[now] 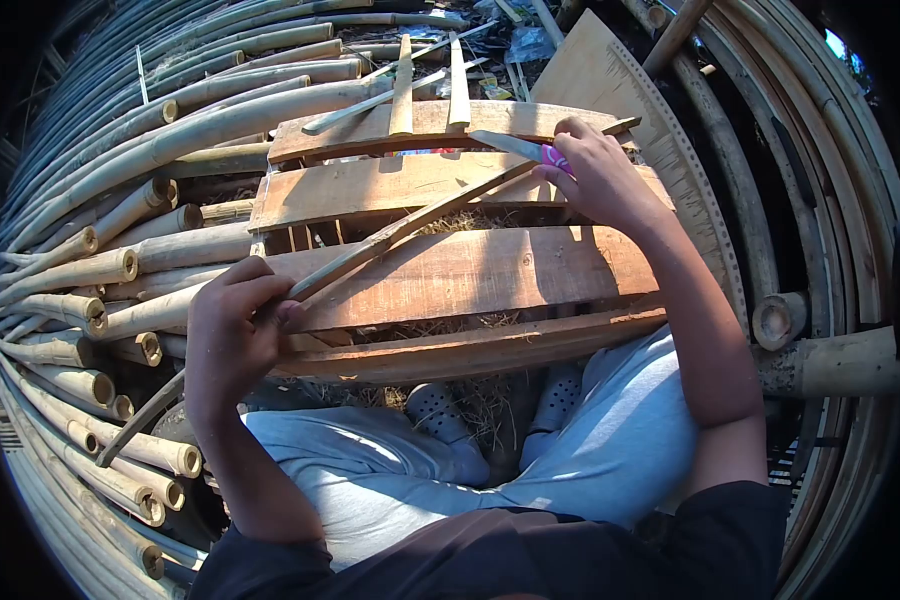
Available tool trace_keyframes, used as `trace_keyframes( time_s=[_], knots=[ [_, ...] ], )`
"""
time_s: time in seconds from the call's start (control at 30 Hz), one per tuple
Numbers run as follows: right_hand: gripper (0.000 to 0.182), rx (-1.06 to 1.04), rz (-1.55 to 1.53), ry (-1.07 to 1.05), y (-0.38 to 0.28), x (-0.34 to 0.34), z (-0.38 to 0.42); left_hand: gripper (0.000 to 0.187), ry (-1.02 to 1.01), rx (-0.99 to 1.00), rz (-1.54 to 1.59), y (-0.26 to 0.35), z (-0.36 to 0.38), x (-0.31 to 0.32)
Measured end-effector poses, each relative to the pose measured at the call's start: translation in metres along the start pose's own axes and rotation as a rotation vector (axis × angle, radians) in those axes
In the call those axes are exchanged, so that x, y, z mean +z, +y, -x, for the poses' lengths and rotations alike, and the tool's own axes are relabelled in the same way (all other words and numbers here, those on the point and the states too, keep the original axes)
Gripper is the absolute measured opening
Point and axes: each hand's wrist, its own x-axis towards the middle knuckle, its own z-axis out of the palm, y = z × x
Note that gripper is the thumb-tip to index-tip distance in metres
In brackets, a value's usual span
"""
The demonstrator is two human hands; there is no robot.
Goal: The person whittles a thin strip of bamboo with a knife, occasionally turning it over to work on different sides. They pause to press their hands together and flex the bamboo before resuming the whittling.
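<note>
A long split bamboo strip (pixel 407 228) runs diagonally over the slatted wooden bench (pixel 470 270), from low on the left to the upper right. My left hand (pixel 232 335) is closed around it near the bench's left front corner, and its lower end sticks out past my wrist. In my right hand (pixel 608 172) is a knife with a pink patterned handle (pixel 553 158); its blade (pixel 505 143) points left above the far slats. The right hand lies against the strip's upper part, and the strip's far tip shows just beyond the knuckles.
Two short bamboo pieces (pixel 402 88) rest on the bench's far edge, beside a thin strip (pixel 335 119). Stacked bamboo poles (pixel 160 235) crowd the left side. A plywood sheet (pixel 635 105) and long poles (pixel 735 170) stand at the right. My legs (pixel 620 420) are close under the bench.
</note>
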Motion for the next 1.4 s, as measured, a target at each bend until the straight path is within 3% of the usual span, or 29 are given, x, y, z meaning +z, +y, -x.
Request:
trace_keyframes(
  time_s=[0.03,0.1,0.2,0.43,0.53,0.73,0.9,0.97,1.1,1.17,1.23,1.33,1.4],
  knots=[
    [0.038,-0.001,0.002,-0.095,-0.002,-0.003,0.002,0.019,0.003,0.000,-0.001,-0.001,0.000,-0.001],
    [0.032,-0.022,-0.025,-0.032,-0.004,-0.003,0.007,0.021,-0.030,-0.008,0.051,-0.002,0.000,-0.003],
    [0.023,-0.093,-0.104,-0.131,0.001,-0.004,0.008,0.022,-0.046,0.013,0.067,-0.008,0.001,-0.005],
    [0.023,-0.113,0.020,-0.183,-0.012,-0.021,0.024,0.019,-0.105,-0.027,0.063,-0.009,0.002,-0.013],
    [0.021,-0.233,-0.105,-0.051,-0.014,-0.025,0.039,0.018,-0.143,-0.048,0.065,0.004,0.001,-0.009],
    [0.023,-0.341,-0.324,0.121,-0.024,-0.006,0.069,0.038,-0.058,0.167,-0.008,0.027,-0.001,0.023],
    [0.025,-0.425,-0.381,0.235,-0.023,0.001,0.085,0.029,0.052,0.265,-0.208,0.040,-0.003,0.041],
    [0.024,-0.407,-0.378,0.242,-0.019,0.004,0.092,0.028,0.049,0.277,-0.267,0.048,-0.003,0.046],
    [0.018,-0.407,-0.414,0.283,-0.020,0.003,0.097,0.026,0.001,0.199,-0.061,0.063,-0.001,0.067],
    [0.017,-0.425,-0.384,0.299,-0.021,0.002,0.098,0.023,0.098,0.354,-0.130,0.065,-0.001,0.075],
    [0.018,-0.418,-0.375,0.285,-0.018,0.002,0.098,0.020,0.071,0.382,-0.203,0.069,-0.001,0.073],
    [0.027,-0.249,-0.486,0.203,-0.021,-0.023,0.105,0.019,0.083,0.423,-0.197,0.068,0.000,0.071],
    [0.030,-0.082,-0.407,0.263,-0.016,-0.051,0.115,0.019,0.022,0.400,-0.153,0.069,0.001,0.067]
  ],
)
